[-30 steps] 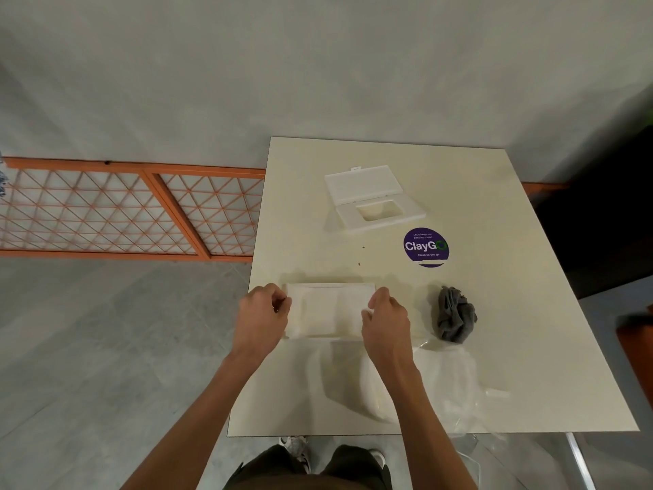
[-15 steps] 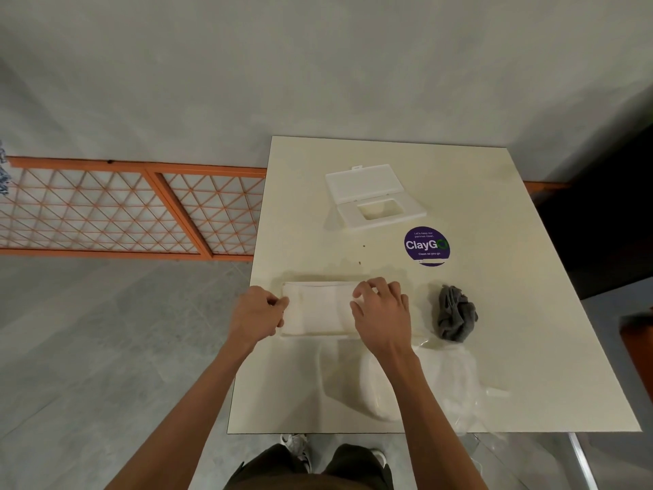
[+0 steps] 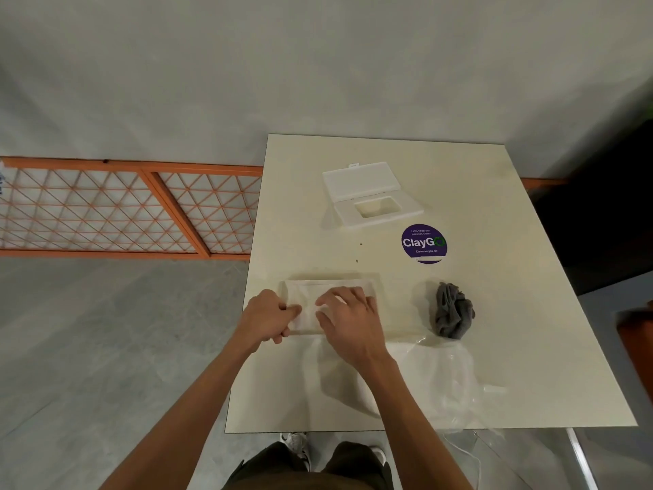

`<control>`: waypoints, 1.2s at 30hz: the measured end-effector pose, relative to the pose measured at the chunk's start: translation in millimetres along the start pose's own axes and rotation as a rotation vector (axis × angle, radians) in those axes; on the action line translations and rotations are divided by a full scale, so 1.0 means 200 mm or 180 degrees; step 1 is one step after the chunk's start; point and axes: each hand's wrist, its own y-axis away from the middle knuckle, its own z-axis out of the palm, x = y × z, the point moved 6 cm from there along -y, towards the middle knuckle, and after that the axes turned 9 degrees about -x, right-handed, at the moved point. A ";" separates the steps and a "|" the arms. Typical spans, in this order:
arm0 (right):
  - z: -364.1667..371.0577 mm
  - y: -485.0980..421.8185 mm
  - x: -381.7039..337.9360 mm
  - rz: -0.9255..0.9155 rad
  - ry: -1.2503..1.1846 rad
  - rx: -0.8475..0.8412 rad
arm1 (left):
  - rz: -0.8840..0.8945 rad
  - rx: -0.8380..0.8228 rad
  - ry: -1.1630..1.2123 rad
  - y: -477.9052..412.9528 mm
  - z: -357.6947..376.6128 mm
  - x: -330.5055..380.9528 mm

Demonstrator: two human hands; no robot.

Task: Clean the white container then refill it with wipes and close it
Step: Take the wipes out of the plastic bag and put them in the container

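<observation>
We take the purple sticker [image 3: 424, 244] on the table [image 3: 530, 348] as our mark. The white container [image 3: 330, 285], a shallow rectangular tray, lies nearer to us than the sticker and to its left, flat on the tabletop with its long side across our view. Inside it we see a flat layer of white wipes [image 3: 307, 313], filling it as far as the hands let us judge. The container's lid frame [image 3: 380, 210] lies apart, beyond the sticker and a little left of it. Its hinged cover [image 3: 360, 180] is swung open, and the rectangular slot in the frame shows tabletop through it.

Our left hand [image 3: 266, 318] grips the container's left end with curled fingers. Our right hand [image 3: 349, 318] lies on the wipes with fingers spread and nearly straight, pressing down and clasping nothing.

The container sits close to the table's left edge, far left of the sticker, and the left wrist hangs past that edge. A crumpled grey cloth [image 3: 454, 311] rests nearer than the sticker and slightly right, well apart from the container. A clear plastic wrapper [image 3: 445, 376] sprawls nearer again, reaching the near edge. Right of the sticker, bare tabletop runs out to the right edge.

The container is plain white and thin-walled, its rim barely paler than the cream table.
</observation>
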 end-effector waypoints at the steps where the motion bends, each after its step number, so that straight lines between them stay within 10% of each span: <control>1: 0.01 0.00 0.01 0.0009 0.0036 -0.0141 | -0.0008 0.0036 -0.0248 0.01 -0.02 0.01; 7: -0.13 0.00 0.16 0.0312 -0.0315 -0.0311 | 0.0774 0.0914 -0.1181 0.09 -0.15 0.11; 14: -0.08 -0.03 0.12 0.0271 -0.0087 -0.0923 | 0.1507 0.0206 -0.2359 -0.04 0.06 0.12; 36: -0.03 0.00 0.16 0.0950 -0.0115 -0.0738 | 0.1317 0.0554 -0.1913 -0.07 0.20 0.10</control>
